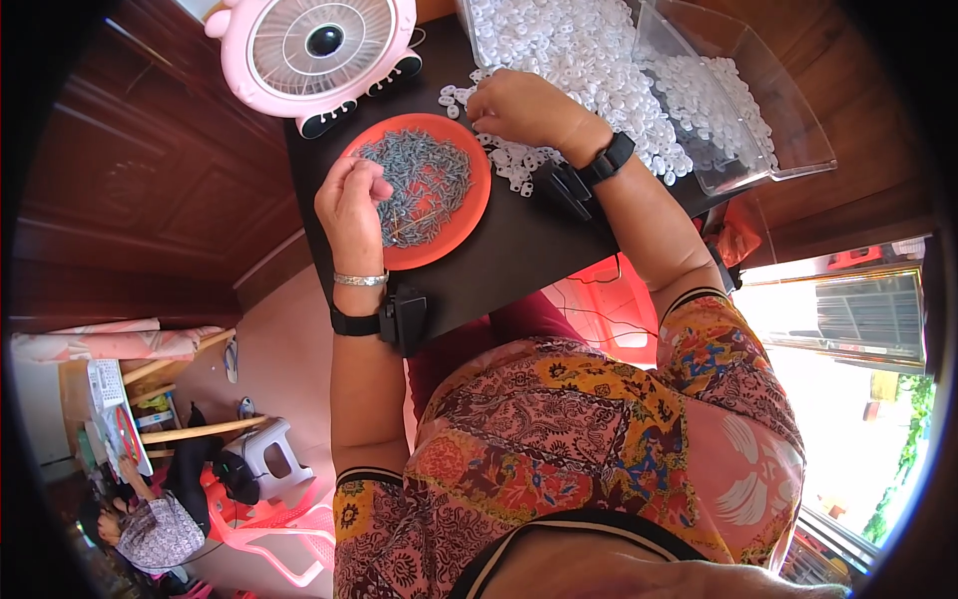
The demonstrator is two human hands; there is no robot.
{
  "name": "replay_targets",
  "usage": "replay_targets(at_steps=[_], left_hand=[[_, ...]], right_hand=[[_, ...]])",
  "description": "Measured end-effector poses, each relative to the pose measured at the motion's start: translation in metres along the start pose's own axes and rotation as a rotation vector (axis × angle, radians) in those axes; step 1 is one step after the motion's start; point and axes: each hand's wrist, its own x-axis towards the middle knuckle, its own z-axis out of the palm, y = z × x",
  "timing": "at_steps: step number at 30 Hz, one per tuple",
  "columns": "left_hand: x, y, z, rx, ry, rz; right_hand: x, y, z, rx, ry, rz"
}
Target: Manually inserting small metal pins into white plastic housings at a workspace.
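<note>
An orange-red round plate (479, 205) lies on the dark table, heaped with small grey screws (424, 165). At its left rim is my left hand (349, 205), fingers curled together; anything within them is hidden. Beyond the plate, to the right, my right hand (529, 108) hovers palm down among small white plastic pieces with holes (514, 165). Its fingertips are pressed together, and I cannot make out what they hold. A few white pieces (454, 100) lie loose between that hand and the plate.
A pink fan (324, 45) stands at the far left of the table (499, 265). White pieces are piled at the back right, some inside a clear plastic bin (743, 100). Lower left, another person (160, 529) sits near a pink chair (289, 539) and a grey stool (274, 454).
</note>
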Motion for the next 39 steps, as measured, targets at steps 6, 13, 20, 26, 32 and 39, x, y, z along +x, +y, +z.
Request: replay_targets(at_steps=[6, 13, 20, 26, 32, 39], left_hand=[[0.0, 0.0, 0.0, -0.006, -0.005, 0.002], [0.0, 0.0, -0.001, -0.032, -0.006, 0.0], [0.0, -0.001, -0.001, -0.024, 0.001, -0.005], [-0.001, 0.0, 0.0, -0.029, -0.01, -0.003], [0.0, 0.0, 0.001, -0.041, -0.006, -0.007], [-0.001, 0.001, 0.001, -0.04, -0.006, -0.012]], right_hand=[[-0.004, -0.001, -0.003, 0.094, -0.053, -0.057], [0.0, 0.006, 0.004, -0.108, -0.126, 0.057], [-0.003, 0.006, -0.001, -0.103, -0.039, 0.045], [-0.004, -0.004, -0.007, -0.078, -0.129, 0.015], [-0.004, -0.005, 0.002, -0.181, -0.119, -0.007], [-0.005, -0.005, 0.007, -0.253, -0.069, -0.06]])
